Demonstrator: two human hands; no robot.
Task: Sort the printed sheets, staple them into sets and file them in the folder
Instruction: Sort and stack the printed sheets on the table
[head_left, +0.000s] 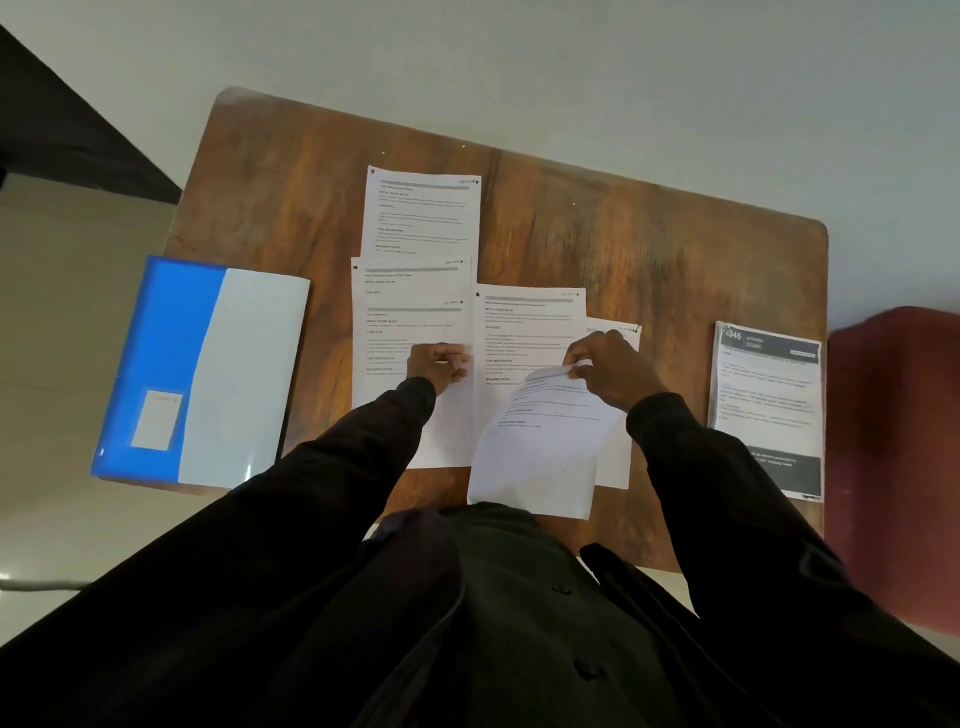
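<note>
Over the tabletop (649, 249), the right hand (608, 369) pinches a loose sheet (545, 441); left hand (436, 364) curls on the left pile (410, 322), grip unclear. Floppy paper could slip onto the wrong pile. Far left, the folder (208, 374) lies closed.

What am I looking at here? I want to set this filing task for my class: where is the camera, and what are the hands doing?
There is no machine: a person works with bare hands. The one picture comes from a camera worn on the head, looking down, so the dark sleeves enter from below. On the table lie a blue and white folder at the left edge, printed sheets in the middle, and a sheet with dark bands at the right. The right hand pinches a lifted sheet. The left hand rests on the left pile, fingers curled at its edge; whether it grips a sheet is unclear.
</note>
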